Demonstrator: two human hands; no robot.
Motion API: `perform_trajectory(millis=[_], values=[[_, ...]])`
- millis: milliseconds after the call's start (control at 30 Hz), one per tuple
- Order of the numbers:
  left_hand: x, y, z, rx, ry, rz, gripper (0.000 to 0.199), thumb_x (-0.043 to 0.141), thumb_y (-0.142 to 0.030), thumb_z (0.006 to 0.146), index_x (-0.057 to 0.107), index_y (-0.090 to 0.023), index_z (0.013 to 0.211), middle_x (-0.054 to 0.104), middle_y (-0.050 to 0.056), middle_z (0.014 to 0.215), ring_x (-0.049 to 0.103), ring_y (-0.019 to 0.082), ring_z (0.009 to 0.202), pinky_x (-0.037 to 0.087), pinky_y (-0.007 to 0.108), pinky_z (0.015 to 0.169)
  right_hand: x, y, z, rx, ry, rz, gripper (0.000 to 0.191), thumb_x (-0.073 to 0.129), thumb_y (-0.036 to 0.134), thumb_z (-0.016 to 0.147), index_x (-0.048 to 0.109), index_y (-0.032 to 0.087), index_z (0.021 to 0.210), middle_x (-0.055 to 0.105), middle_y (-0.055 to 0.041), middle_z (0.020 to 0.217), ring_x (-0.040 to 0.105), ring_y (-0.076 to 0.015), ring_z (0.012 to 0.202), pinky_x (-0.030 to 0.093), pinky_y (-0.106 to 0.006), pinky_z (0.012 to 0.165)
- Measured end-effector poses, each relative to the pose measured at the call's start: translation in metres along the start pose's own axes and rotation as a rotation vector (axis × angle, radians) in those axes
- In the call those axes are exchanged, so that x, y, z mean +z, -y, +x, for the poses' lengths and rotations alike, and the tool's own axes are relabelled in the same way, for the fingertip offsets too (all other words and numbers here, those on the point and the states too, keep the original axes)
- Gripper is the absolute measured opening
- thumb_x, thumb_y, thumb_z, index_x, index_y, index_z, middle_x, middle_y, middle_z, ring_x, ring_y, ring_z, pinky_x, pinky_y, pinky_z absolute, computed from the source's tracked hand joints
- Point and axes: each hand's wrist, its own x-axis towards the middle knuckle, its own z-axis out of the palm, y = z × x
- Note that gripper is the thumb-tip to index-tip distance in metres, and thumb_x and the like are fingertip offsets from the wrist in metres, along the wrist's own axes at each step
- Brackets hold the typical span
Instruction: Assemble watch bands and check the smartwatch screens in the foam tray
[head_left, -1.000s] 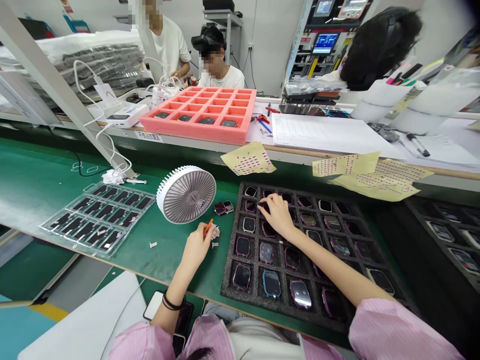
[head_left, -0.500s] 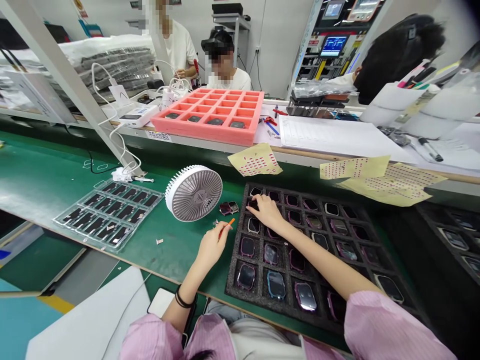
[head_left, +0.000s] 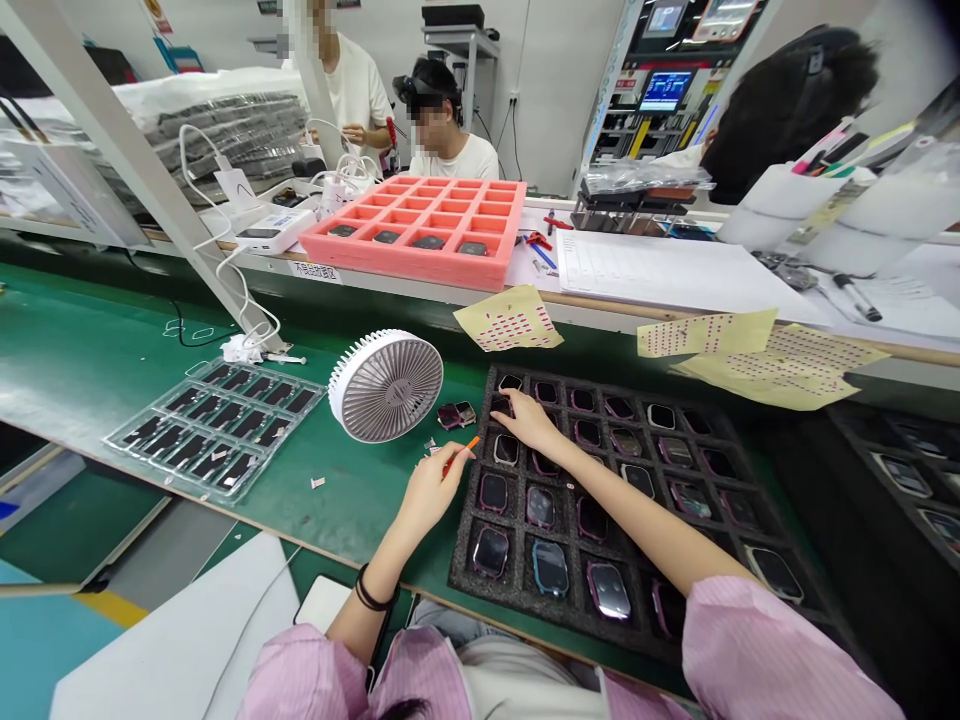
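My left hand (head_left: 433,487) is closed around a thin orange stick-like tool (head_left: 472,443), whose tip points at the left edge of a black foam tray (head_left: 459,560). Rows of smartwatch cases with dark screens fill the tray's compartments, one with a blue frame (head_left: 551,568). Over the tray's upper left part, my right hand (head_left: 531,422) reaches with its fingers apart at a compartment holding a watch case (head_left: 502,405). Those fingertips partly cover that case; I cannot tell whether they grip it. Small dark watch parts (head_left: 456,414) lie on the green bench just left of the tray.
A white fan (head_left: 386,386) stands left of my hands. Farther left lies a clear plastic tray (head_left: 161,412) of black pieces. A pink foam tray (head_left: 405,262) sits on the raised shelf, and yellow sheets (head_left: 508,318) hang from its edge. Co-workers are beyond and at right.
My left hand has moved slightly right and the orange tool has come nearer the foam tray. My right hand stays at the same compartment. The seated co-worker's head has turned a little.
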Motion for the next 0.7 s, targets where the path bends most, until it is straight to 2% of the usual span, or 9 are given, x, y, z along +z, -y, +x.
perform_trajectory(millis=[67,200,367,467,567,700], values=[[0.001,-0.001,0.003,0.01,0.006,-0.034,0.033,0.038,-0.039,0.092,0.065,-0.02,0.091,0.048,-0.004,0.056,0.043,0.013,0.053,0.031,0.022,0.055,0.001,0.002,-0.007,-0.02,-0.025,0.08,0.028,0.065,0.021,0.076,0.058,0.019,0.103,0.066,-0.0112,0.105,0.058,-0.0276,0.102,0.038,-0.044,0.091],[0.006,0.0,0.009,0.022,0.019,-0.082,0.033,0.04,-0.04,0.091,0.065,-0.019,0.089,0.046,-0.004,0.055,0.042,0.012,0.054,0.03,0.021,0.055,0.001,0.008,-0.017,-0.045,-0.057,0.294,0.024,0.064,0.02,0.074,0.057,0.023,0.096,0.066,-0.0043,0.093,0.06,-0.0235,0.089,0.041,-0.042,0.087],[0.013,-0.001,0.018,0.041,0.039,-0.227,0.038,0.038,-0.045,0.092,0.062,-0.016,0.09,0.039,-0.006,0.053,0.037,0.01,0.05,0.028,0.021,0.052,-0.009,0.027,-0.022,-0.059,-0.014,0.634,0.027,0.056,0.04,0.082,0.053,0.024,0.102,0.059,0.0013,0.076,0.059,-0.0157,0.065,0.046,-0.029,0.06],[0.018,-0.01,0.023,0.048,0.087,-0.394,0.042,0.038,-0.051,0.091,0.06,-0.015,0.087,0.034,-0.008,0.05,0.03,0.008,0.044,0.024,0.02,0.046,-0.016,0.045,-0.034,0.006,0.11,1.006,0.031,0.059,0.047,0.081,0.053,0.023,0.101,0.053,0.0051,0.067,0.052,-0.0112,0.051,0.039,-0.024,0.046],[0.021,-0.023,0.027,0.047,0.117,-0.494,0.046,0.039,-0.057,0.089,0.053,-0.016,0.075,0.032,-0.008,0.048,0.025,0.006,0.041,0.02,0.02,0.042,-0.021,0.061,-0.048,0.124,0.213,1.346,0.029,0.071,0.041,0.075,0.055,0.021,0.088,0.051,0.007,0.061,0.043,-0.0064,0.042,0.032,-0.02,0.04],[0.022,-0.032,0.027,0.054,0.145,-0.535,0.046,0.041,-0.058,0.088,0.049,-0.017,0.069,0.03,-0.009,0.047,0.024,0.005,0.039,0.019,0.02,0.041,-0.024,0.071,-0.055,0.178,0.203,1.434,0.03,0.075,0.039,0.073,0.054,0.019,0.081,0.054,0.0067,0.061,0.039,-0.0039,0.038,0.028,-0.018,0.036]])
